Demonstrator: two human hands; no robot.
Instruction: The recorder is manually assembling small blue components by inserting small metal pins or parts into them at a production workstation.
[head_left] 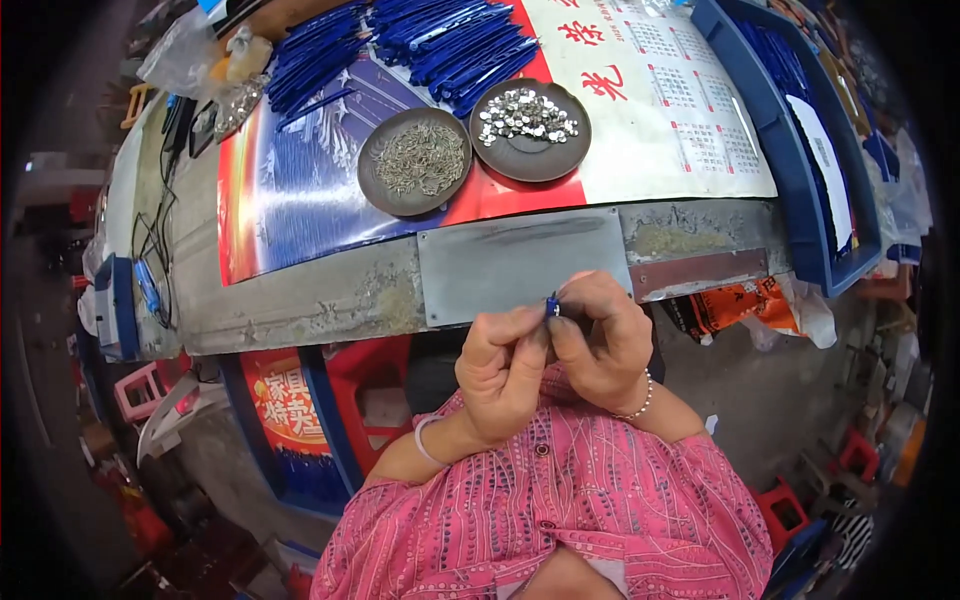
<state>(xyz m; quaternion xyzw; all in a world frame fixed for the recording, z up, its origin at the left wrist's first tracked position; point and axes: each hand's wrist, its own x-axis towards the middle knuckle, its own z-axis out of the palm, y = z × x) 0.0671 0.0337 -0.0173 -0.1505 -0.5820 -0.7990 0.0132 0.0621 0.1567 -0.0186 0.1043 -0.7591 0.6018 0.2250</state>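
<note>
My left hand (503, 368) and my right hand (598, 340) meet in front of my chest, just below the table's edge. Between their fingertips they pinch a small blue part (552, 308); most of it is hidden by my fingers. Farther up on the table stand two dark round dishes: the left dish (414, 163) holds thin metal springs or pins, the right dish (530, 129) holds small shiny metal caps. Behind the dishes lie piles of blue stick-like parts (420, 45).
A grey metal plate (520, 262) lies at the table's near edge. A blue crate (800, 150) with more blue parts stands at the right. Plastic bags (215, 60) lie at the far left. Red stools (360, 390) stand under the table.
</note>
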